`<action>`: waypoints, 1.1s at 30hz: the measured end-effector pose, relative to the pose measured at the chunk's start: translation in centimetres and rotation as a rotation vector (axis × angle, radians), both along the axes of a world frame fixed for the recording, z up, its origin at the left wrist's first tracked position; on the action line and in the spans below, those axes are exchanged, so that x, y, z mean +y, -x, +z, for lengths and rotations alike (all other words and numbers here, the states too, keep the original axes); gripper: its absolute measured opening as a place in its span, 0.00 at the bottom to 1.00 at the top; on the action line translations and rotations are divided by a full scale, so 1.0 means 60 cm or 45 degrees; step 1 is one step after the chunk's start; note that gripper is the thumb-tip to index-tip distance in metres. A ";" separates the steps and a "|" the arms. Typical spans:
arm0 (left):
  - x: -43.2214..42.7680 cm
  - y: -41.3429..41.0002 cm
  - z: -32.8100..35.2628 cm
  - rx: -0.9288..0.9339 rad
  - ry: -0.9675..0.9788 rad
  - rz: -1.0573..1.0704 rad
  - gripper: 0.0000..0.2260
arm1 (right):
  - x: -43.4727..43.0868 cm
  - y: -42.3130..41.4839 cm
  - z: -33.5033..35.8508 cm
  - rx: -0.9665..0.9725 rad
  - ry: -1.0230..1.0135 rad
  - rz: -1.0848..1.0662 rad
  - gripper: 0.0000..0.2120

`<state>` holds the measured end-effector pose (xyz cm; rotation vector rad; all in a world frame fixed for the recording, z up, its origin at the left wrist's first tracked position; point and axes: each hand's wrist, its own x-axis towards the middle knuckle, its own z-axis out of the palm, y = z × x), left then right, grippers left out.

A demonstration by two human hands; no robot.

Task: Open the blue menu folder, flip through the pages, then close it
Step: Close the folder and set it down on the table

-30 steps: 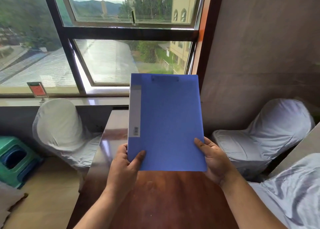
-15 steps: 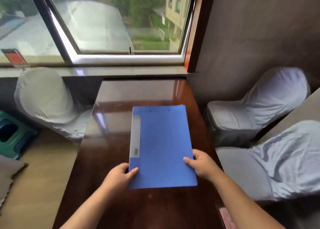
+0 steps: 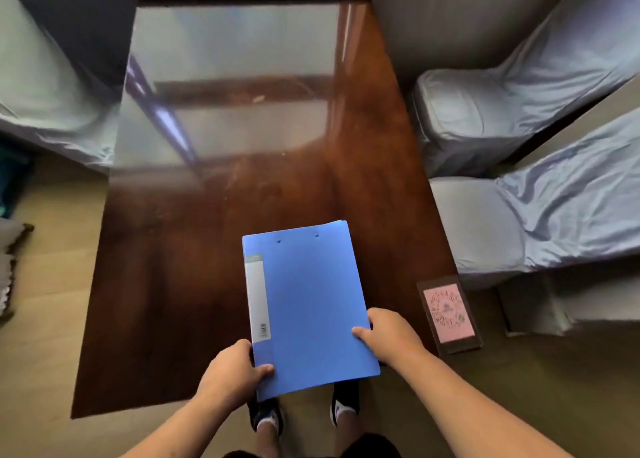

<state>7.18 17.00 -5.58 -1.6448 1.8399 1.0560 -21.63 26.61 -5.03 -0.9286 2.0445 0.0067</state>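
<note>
The blue menu folder (image 3: 308,305) is closed, its grey spine label along the left edge. It lies flat over the near edge of the glossy brown table (image 3: 194,250), with its bottom end sticking out past that edge. My left hand (image 3: 230,371) grips its lower left corner, thumb on the cover. Gripping the lower right edge is my right hand (image 3: 391,336), its thumb also on top.
A dark stand with a pink QR card (image 3: 448,314) lies at the table's near right corner. Two cloth-covered chairs (image 3: 512,118) stand along the right side, another covered chair (image 3: 41,94) at the left. My shoes (image 3: 266,416) show below the folder.
The folder has come down from upright in front of the window to flat at the table's near edge. My view has tilted downward. Both hands keep their grip.
</note>
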 end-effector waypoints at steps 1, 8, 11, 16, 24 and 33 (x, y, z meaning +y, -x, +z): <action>0.001 0.002 -0.004 -0.015 0.015 -0.025 0.16 | 0.002 -0.001 -0.005 0.023 -0.011 0.016 0.12; -0.004 0.016 -0.001 -0.101 0.216 -0.275 0.18 | 0.014 0.003 -0.012 0.257 -0.054 0.078 0.18; -0.008 0.019 -0.002 -0.130 0.227 -0.364 0.18 | 0.013 -0.004 0.000 0.378 0.027 0.140 0.21; -0.009 0.037 -0.007 -0.115 0.214 -0.447 0.20 | 0.004 -0.059 -0.002 0.160 0.118 0.413 0.13; 0.004 0.125 -0.014 -0.042 0.187 -0.553 0.22 | 0.018 -0.017 -0.005 0.203 0.076 0.138 0.19; 0.027 0.189 -0.021 -0.010 0.200 -0.651 0.22 | 0.047 0.039 -0.010 0.226 0.002 0.058 0.19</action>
